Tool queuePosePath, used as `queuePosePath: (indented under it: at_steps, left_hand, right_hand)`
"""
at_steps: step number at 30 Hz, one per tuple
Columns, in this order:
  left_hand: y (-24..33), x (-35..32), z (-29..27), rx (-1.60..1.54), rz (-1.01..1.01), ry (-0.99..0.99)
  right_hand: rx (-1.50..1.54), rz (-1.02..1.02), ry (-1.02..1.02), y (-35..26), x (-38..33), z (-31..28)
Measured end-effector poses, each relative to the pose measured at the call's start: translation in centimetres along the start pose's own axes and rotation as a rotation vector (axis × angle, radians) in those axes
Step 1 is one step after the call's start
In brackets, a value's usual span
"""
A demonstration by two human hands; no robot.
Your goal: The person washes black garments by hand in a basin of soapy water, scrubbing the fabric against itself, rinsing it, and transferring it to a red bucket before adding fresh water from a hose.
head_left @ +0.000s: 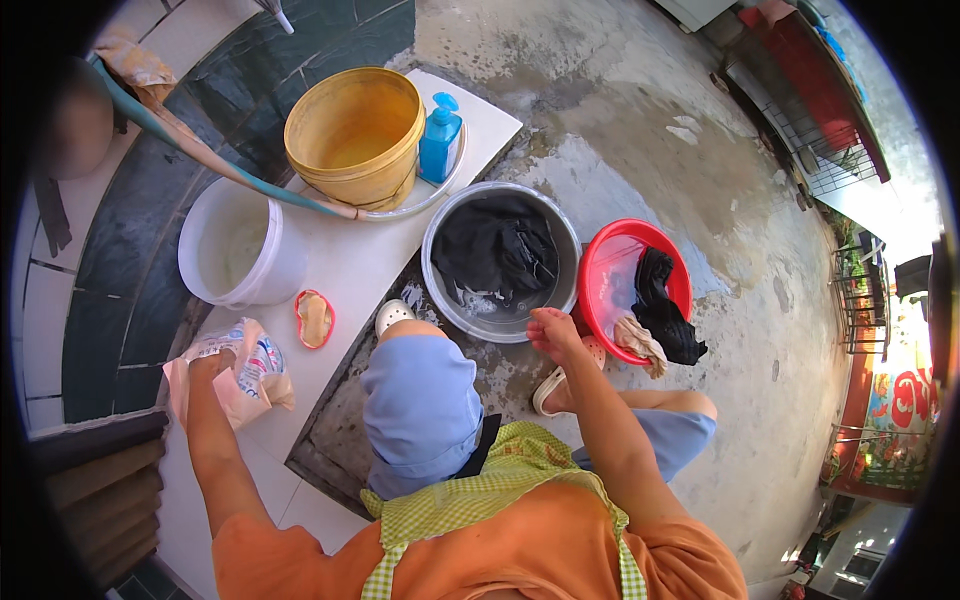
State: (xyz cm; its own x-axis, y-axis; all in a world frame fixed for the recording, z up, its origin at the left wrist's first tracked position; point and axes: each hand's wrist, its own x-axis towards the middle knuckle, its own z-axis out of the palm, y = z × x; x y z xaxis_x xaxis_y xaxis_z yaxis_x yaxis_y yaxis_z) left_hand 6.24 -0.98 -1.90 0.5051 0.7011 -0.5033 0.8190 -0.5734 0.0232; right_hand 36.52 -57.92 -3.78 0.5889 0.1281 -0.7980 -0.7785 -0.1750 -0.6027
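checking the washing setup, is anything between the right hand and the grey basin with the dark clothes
Nothing visible does. The right hand hangs at the near rim of the grey basin, apart from the dark clothes soaking inside. The red basin sits to its right, off that path. The left hand is away, in the detergent bag.

Your left hand (212,362) hemmed by white bucket (240,245) and soap dish (314,318), open tile nearer you, grey basin (500,260) and red basin (630,275) crowding your right hand (552,330)
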Motion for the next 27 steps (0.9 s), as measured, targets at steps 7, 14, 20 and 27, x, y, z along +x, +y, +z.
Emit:
queuePosePath:
  at_steps: [7,14,20,27]
  left_hand:
    - [-0.9,-3.3,-4.3,-0.586,-0.122,-0.263]
    - [26.3,-7.4,-6.6,-1.105,0.434,-0.597]
    - [48.5,-2.7,4.2,-0.759,0.624,-0.761]
    - [54.3,3.5,12.5,-0.584,0.698,-0.323]
  right_hand:
    - [0.066,0.02,-0.02,-0.7,2.8,-1.0]
    - [0.112,0.058,0.012,-1.0,8.6,-2.0]
    - [-0.75,-0.533,0.351,0.4,14.2,-2.1]
    - [-0.919,-0.544,0.403,-1.1,17.3,1.2]
